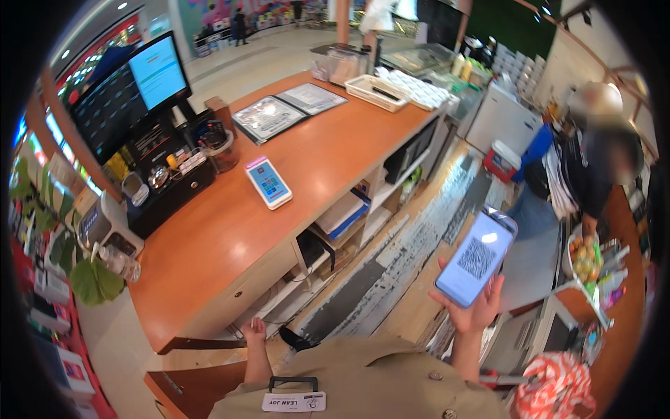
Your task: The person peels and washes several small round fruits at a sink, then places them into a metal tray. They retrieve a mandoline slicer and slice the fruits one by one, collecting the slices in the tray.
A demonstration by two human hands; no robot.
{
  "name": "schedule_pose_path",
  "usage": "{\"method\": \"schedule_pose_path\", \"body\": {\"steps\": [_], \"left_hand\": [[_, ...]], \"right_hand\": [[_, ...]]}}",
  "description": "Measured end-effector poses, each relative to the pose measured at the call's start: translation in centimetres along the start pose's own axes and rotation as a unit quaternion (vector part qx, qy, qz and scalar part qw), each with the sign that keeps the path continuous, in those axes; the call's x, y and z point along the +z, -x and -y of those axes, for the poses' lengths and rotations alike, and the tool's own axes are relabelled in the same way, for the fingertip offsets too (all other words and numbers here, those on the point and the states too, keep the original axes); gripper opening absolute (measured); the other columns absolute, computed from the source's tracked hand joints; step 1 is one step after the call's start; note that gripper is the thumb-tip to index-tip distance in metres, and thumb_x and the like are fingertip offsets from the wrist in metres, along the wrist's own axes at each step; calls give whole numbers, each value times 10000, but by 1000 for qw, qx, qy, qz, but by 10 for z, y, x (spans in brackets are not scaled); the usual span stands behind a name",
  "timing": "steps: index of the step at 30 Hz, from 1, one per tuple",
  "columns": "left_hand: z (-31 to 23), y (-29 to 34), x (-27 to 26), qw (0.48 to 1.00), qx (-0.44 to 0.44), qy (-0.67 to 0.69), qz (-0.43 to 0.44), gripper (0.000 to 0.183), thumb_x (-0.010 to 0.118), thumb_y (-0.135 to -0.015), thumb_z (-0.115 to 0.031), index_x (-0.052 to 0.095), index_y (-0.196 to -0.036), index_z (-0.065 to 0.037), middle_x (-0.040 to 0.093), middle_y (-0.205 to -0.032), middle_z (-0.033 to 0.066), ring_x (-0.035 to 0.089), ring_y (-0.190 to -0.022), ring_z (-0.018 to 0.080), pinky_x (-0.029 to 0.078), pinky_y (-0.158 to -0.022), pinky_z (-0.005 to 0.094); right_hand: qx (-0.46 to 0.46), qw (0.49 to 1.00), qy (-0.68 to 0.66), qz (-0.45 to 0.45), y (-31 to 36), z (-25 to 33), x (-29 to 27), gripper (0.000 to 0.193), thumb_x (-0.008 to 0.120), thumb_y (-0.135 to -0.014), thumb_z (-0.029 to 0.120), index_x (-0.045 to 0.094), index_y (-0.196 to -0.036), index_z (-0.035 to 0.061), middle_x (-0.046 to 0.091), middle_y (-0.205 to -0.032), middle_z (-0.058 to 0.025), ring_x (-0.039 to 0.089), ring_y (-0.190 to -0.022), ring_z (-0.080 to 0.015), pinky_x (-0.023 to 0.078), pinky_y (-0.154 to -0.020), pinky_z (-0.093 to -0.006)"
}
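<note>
My right hand (pixel 481 306) holds up a smartphone (pixel 477 258), its fingers round the lower edges. The lit screen, facing me, shows a square black-and-white code. Beside the near edge of the counter (pixel 209 279), my left hand (pixel 255 330) is low, with its fingers loosely curled and nothing visible in them. On the counter lies a white handheld device (pixel 268 183) with a blue screen, apart from both hands. Behind it is an opened menu folder (pixel 286 110).
A monitor (pixel 132 91) stands on a black cash drawer (pixel 171 199) at the left, next to a pen cup (pixel 220 150). Shelves (pixel 342 216) run under the counter. To the right, another person (pixel 593 153) stands by a fruit bowl (pixel 585 257). A wooden flap (pixel 195 391) sits low left.
</note>
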State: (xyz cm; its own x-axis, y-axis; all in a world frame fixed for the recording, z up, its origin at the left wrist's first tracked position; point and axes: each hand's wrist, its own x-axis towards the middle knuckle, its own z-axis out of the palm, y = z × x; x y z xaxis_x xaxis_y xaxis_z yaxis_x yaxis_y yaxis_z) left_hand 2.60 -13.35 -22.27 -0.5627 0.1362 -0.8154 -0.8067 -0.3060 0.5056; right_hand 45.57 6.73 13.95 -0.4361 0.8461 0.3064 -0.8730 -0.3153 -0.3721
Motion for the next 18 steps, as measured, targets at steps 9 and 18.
{"method": "schedule_pose_path", "body": {"steps": [9,18], "left_hand": [[-51,-80,-34,991,76,111,28,107,512,-681,-35,546,-761,-97,531,-716,3,468,-613,163,419,-805,394],[-58,-53,-26,996,28,77,40,325,481,-717,-7,530,-1031,-74,543,-1072,46,515,-968,217,405,-911,410]], "right_hand": [[8,994,107,-33,1,-1,-8,811,397,-640,-143,166,-1408,-20,242,-1414,-291,132,-1345,-492,362,-932,-681],[11,984,164,-69,5,5,-12,773,494,-655,-186,239,-1372,-47,357,-1330,-327,339,-1269,-464,543,-795,-543]]}}
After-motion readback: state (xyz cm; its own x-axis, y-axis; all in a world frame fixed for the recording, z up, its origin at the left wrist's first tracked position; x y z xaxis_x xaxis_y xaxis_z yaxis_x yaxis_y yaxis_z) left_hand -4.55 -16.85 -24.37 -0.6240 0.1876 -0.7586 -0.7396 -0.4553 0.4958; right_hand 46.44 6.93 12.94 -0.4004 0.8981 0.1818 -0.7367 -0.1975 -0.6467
